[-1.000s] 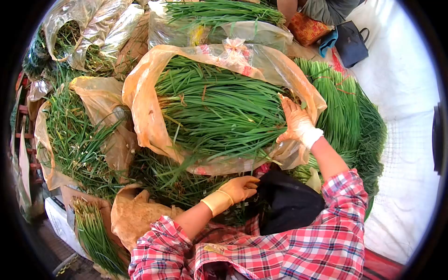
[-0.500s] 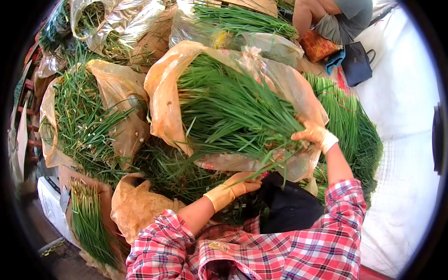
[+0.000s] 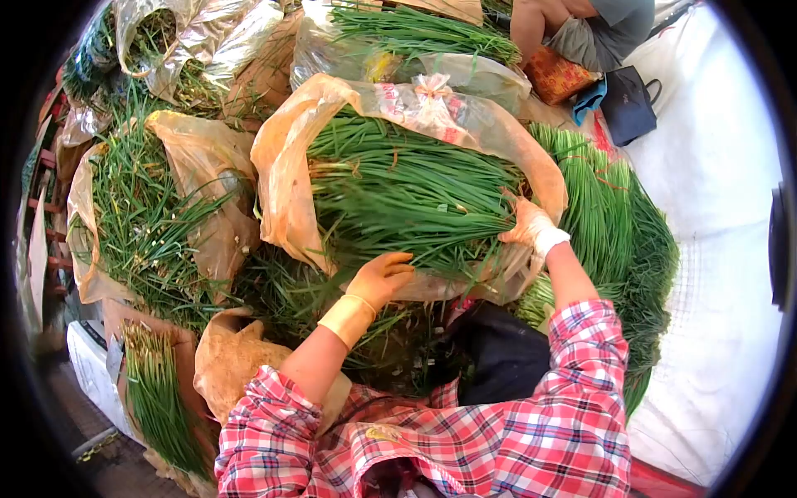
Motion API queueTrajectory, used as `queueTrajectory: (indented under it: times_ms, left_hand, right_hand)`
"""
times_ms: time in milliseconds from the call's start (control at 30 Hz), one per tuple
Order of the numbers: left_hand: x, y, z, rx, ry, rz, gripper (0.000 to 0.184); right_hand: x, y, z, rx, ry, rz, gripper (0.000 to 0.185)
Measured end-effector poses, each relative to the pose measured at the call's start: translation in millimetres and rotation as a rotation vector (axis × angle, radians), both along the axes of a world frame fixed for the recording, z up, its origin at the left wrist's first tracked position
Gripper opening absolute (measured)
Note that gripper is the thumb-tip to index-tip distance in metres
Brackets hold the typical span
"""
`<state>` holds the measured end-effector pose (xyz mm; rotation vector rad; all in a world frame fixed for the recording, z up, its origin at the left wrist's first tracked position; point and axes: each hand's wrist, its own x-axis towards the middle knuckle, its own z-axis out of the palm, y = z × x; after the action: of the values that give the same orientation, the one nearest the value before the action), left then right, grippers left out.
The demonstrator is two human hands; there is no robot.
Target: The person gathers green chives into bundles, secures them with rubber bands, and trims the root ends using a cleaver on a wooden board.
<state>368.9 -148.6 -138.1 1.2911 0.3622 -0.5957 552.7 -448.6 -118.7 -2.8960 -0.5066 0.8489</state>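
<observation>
Just left of the right hand (image 3: 531, 226), green stalks (image 3: 411, 187), touching it.

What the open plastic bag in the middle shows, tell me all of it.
The open plastic bag looks translucent, orange-tinted and wrinkled, with reddish print and a gathered tuft at its far edge. Its mouth gapes upward, the rim loosely surrounding long green leaves lying mostly crosswise. Bundled greens lie to its right. The right grip rests at the leaves' right end, within the rim; the left grip is by its near edge, contact unclear.
</observation>
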Motion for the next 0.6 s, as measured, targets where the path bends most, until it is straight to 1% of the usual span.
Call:
queueTrajectory:
  times_ms: [33, 67, 133, 167, 233, 267, 300, 367, 400, 433, 467, 500, 533, 567, 600]
  left_hand:
    - [0, -1, -4, 0.003, 0.002, -0.005, 0.051]
    - [-2, -3, -13, -0.019, -0.007, -0.023, 0.050]
    - [-7, -9, -16, -0.054, -0.006, -0.047, 0.051]
    - [-7, -14, -14, -0.059, -0.009, -0.049, 0.051]
    - [-10, -24, -9, -0.035, 0.097, -0.132, 0.052]
    - [-12, -31, -17, -0.028, 0.098, -0.143, 0.054]
    - [-12, -36, -22, -0.029, 0.097, -0.149, 0.054]
    - [-13, -43, -32, -0.006, 0.063, -0.106, 0.052]
    - [-10, -45, -29, 0.013, 0.034, -0.083, 0.047]
    - [-11, -47, -34, 0.010, 0.032, -0.085, 0.047]
    - [-10, -50, -44, 0.086, -0.007, -0.081, 0.044]
    - [-9, -52, -43, 0.160, -0.045, -0.076, 0.040]
    - [-10, -54, -35, 0.173, -0.035, -0.064, 0.037]
    - [-11, -56, -39, 0.169, -0.038, -0.065, 0.037]
    - [-16, -59, -48, 0.227, -0.064, -0.098, 0.038]
  right_hand:
    - [-11, 7, 6, 0.107, -0.035, -0.030, 0.104]
    - [-21, 12, 15, 0.111, -0.030, -0.036, 0.104]
    - [-36, 23, 42, 0.089, -0.408, 0.059, 0.093]
    - [-36, 19, 42, 0.084, -0.409, 0.059, 0.093]
    - [-42, 12, 47, 0.044, -0.623, 0.260, 0.073]
    - [-42, 11, 49, 0.037, -0.527, 0.170, 0.051]
    - [-41, 11, 58, 0.034, -0.527, 0.165, 0.051]
    - [-39, 11, 72, 0.176, -0.513, -0.067, 0.045]
    - [-39, 8, 78, 0.437, -0.556, -0.091, 0.041]
    - [-42, 9, 90, 0.698, -0.595, -0.116, 0.036]
    - [-47, 11, 106, 0.765, -0.571, -0.239, 0.032]
    - [-56, 19, 122, 0.830, -0.544, -0.363, 0.028]
    - [-62, 24, 126, 1.058, -0.399, -0.523, 0.028]
    - [-63, 23, 123, 1.055, -0.402, -0.521, 0.028]
    - [-65, 20, 113, 0.914, -0.336, -0.514, 0.029]
